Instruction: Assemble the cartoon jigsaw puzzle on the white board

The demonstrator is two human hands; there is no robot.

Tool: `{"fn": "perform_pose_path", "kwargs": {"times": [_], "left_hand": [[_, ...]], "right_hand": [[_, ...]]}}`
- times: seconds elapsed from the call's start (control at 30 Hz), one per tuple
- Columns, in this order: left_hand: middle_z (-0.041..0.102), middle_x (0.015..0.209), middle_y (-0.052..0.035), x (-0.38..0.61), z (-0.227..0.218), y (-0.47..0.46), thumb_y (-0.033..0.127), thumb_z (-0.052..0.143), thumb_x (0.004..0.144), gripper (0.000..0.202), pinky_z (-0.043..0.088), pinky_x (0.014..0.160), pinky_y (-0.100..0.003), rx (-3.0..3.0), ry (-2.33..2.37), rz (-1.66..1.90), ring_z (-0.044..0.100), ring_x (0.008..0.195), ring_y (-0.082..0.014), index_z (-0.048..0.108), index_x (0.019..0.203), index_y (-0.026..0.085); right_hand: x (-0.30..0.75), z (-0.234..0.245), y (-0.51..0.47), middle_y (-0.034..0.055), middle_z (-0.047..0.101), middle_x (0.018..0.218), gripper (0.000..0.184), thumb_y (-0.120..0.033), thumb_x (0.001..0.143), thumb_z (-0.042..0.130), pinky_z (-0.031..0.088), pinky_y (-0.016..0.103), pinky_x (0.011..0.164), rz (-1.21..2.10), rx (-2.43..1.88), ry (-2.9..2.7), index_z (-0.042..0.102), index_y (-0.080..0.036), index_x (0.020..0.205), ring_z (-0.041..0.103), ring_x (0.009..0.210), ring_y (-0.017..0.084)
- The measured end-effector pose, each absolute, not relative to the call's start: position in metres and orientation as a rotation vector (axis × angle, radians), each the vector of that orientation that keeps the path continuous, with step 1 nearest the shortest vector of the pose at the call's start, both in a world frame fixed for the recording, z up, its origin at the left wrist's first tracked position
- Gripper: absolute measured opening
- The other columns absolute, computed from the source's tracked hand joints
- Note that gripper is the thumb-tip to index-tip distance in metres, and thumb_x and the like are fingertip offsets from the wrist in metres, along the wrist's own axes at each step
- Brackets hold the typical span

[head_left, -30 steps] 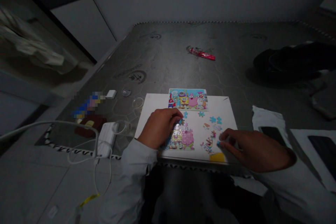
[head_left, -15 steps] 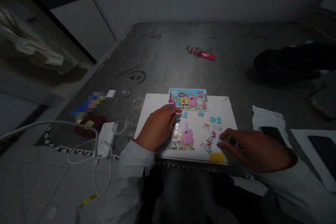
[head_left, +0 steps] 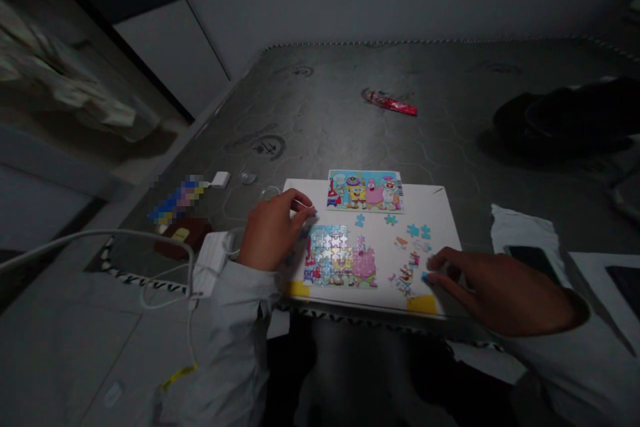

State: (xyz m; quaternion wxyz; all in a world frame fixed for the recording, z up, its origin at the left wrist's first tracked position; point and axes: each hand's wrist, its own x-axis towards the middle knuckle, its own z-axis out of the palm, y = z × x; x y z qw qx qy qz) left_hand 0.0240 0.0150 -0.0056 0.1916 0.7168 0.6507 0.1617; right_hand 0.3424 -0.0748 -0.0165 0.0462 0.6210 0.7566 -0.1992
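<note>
A partly joined jigsaw puzzle of cartoon figures lies on a white board. My left hand is just left of its upper corner, thumb and forefinger pinched together; whatever lies between the tips is too small to make out. At the right side of the board, my right hand pinches a blue puzzle piece. Loose blue pieces and a joined cluster with a brown-and-white figure lie between this hand and the puzzle. Above them is the picture card with the same cartoon figures.
On the dark patterned tablecloth stand a white charger block with cables, a brown case and a clear round lid at left. A red packet lies farther back. A dark phone rests on white paper at right.
My left hand has moved left off the puzzle, uncovering its left part. The right hand stays beside the loose pieces, still pinching the blue one. The view has shifted slightly.
</note>
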Motion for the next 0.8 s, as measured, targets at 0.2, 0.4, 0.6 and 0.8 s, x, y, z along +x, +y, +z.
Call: {"fn": "perform_pose_path", "kwargs": {"times": [0.2,0.4,0.6,0.8], "left_hand": [[0.076,0.089,-0.0027,0.013,-0.003,0.017,0.035,0.069,0.082,0.012,0.047,0.076,-0.034,1.936,1.961,0.377,0.067,0.084,-0.0210,0.073,0.086,0.024],[0.076,0.092,-0.0043,0.011,-0.011,0.020,0.035,0.066,0.084,0.015,0.048,0.079,-0.036,1.909,1.972,0.346,0.067,0.088,-0.0222,0.075,0.087,0.023],[0.076,0.092,-0.0029,0.007,-0.003,0.010,0.036,0.067,0.083,0.017,0.046,0.072,-0.035,1.906,2.114,0.257,0.067,0.087,-0.0246,0.072,0.095,0.026],[0.076,0.090,-0.0007,0.008,0.004,0.002,0.038,0.077,0.072,0.018,0.046,0.071,-0.036,1.933,2.000,0.108,0.067,0.086,-0.0246,0.073,0.088,0.029]], "right_hand": [[0.350,-0.026,-0.074,0.0025,0.074,0.075,0.029,-0.047,0.090,0.046,0.046,0.033,0.050,-0.677,1.897,2.375,0.068,-0.029,0.096,0.067,0.056,0.021],[0.353,-0.028,-0.072,0.0035,0.075,0.075,0.033,-0.049,0.090,0.043,0.047,0.034,0.048,-0.697,1.867,2.375,0.067,-0.028,0.098,0.067,0.055,0.022],[0.354,-0.031,-0.073,0.0029,0.075,0.075,0.034,-0.052,0.090,0.045,0.049,0.034,0.049,-0.705,1.907,2.320,0.068,-0.030,0.098,0.069,0.058,0.023],[0.349,-0.028,-0.072,0.0038,0.076,0.077,0.035,-0.051,0.090,0.043,0.049,0.034,0.049,-0.699,1.896,2.331,0.068,-0.029,0.097,0.069,0.059,0.024]]}}
